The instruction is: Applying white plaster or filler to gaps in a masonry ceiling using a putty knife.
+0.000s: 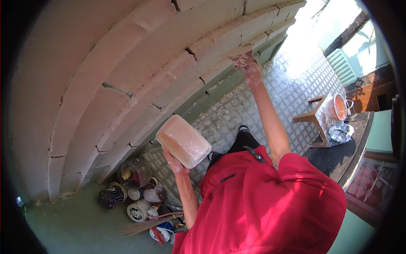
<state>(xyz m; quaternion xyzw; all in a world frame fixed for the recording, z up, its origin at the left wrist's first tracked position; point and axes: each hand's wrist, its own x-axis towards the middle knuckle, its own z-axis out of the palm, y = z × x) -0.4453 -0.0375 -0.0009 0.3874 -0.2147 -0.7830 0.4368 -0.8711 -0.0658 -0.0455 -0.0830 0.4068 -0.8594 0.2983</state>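
My left hand (174,162) grips a rectangular white plastic tub (186,142) from below and its side. Pale, wet-looking paste is smeared inside the tub. My right hand (248,63), coated with whitish paste, reaches up and forward against the block wall (169,80). Its fingers look closed round something flat and pale at the wall face, too blurred to name. Along the wall run stepped courses of pale blocks, with dark cracks and gaps at the joints.
Paint cans (138,211), buckets and a straw broom (139,227) crowd the floor at lower left. A brown stool (315,118) stands at right beside an orange-lined bucket (340,106) and a crumpled silvery bag (340,133). Patterned tiles (296,80) cover the floor.
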